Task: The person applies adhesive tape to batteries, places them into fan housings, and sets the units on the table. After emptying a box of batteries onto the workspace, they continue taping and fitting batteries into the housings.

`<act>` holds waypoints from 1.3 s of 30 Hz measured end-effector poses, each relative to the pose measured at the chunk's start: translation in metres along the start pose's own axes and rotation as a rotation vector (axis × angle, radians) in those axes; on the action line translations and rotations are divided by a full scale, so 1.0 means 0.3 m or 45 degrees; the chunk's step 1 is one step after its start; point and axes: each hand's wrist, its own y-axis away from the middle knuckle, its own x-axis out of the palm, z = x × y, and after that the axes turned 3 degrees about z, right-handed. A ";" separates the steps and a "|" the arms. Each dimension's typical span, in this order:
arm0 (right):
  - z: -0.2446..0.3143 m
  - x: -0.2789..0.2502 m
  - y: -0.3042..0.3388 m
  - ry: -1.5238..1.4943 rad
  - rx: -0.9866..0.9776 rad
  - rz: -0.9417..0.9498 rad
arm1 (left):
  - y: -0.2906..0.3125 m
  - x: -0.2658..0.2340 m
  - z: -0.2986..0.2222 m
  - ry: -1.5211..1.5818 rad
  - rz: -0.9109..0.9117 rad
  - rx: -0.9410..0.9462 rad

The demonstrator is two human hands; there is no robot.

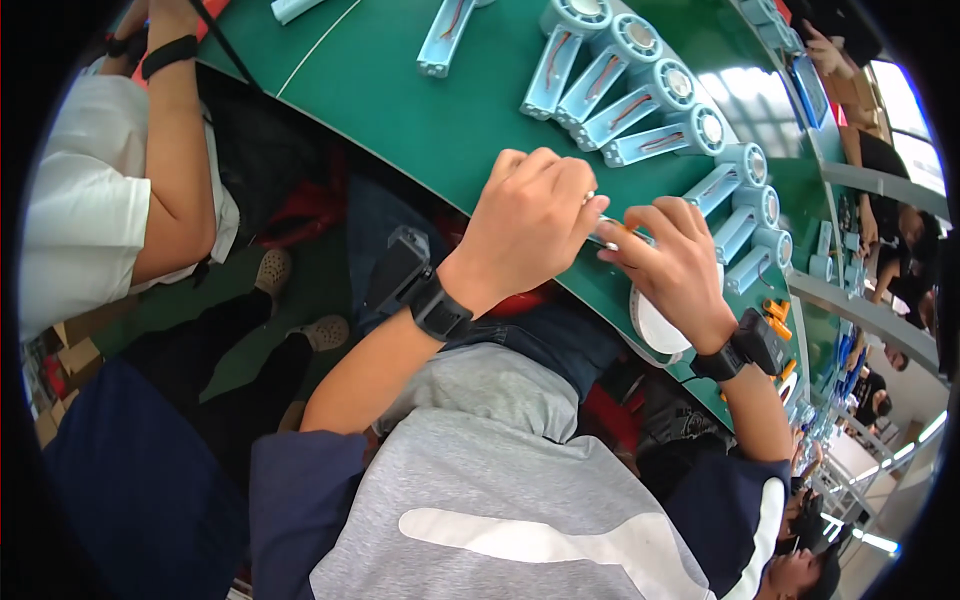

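Note:
My left hand point(530, 220) is closed near the front edge of the green table, its thumb and fingertips pinched together. Close beside it, my right hand point(675, 265) is closed too, thumb and forefinger pressed together. Between the fingertips shows a small pale piece with a bit of orange point(628, 233); the fingers cover most of it and its kind is unclear. Just beyond the hands stands a row of light-blue fan-like housings point(640, 120), each with a round head and an open handle showing thin wires. Beneath my right hand lies a white rounded thing point(655, 325), partly hidden.
One more light-blue housing point(445, 40) lies apart at the far side of the green table point(370, 110). Orange pieces point(777, 318) sit right of my right wrist. A person in a white shirt point(90, 200) is at my left; other people work along the right.

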 end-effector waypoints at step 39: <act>-0.153 -0.008 0.932 0.268 1.609 -0.675 | -0.384 -0.186 -0.210 -0.262 0.107 0.248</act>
